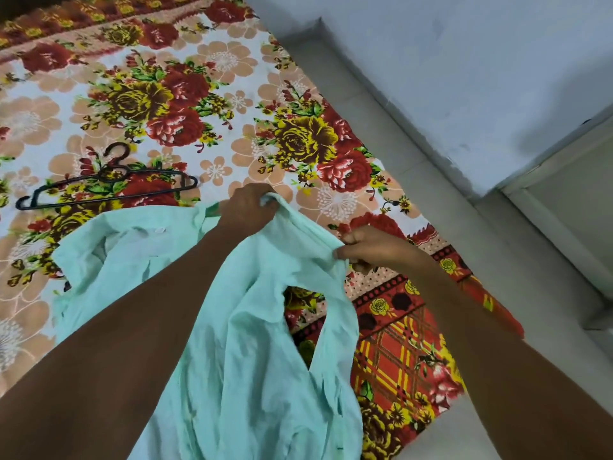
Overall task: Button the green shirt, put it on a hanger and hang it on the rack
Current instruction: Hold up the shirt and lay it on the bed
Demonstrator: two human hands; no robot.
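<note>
Green shirt [252, 327] bunched, lifted off flowery bedsheet [232, 104]. Left hand [247, 207] grips top edge; right hand [368, 249] pinches edge beside it. Black hanger [106, 182] lies left of shirt. Buttoning probably not started. Next: lay shirt flat, find buttons.

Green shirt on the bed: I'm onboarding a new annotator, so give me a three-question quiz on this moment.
1. True or false: the black hanger is already inside the green shirt.
2. Multiple choice: the right hand is A) flat on the bedsheet, B) pinching the shirt's fabric, C) holding the hanger.
3. Fill in: the left hand grips a bunched part of the ____.

Key
1. False: the hanger lies apart on the floral bedsheet, left of the hands.
2. B.
3. Shirt.
</note>
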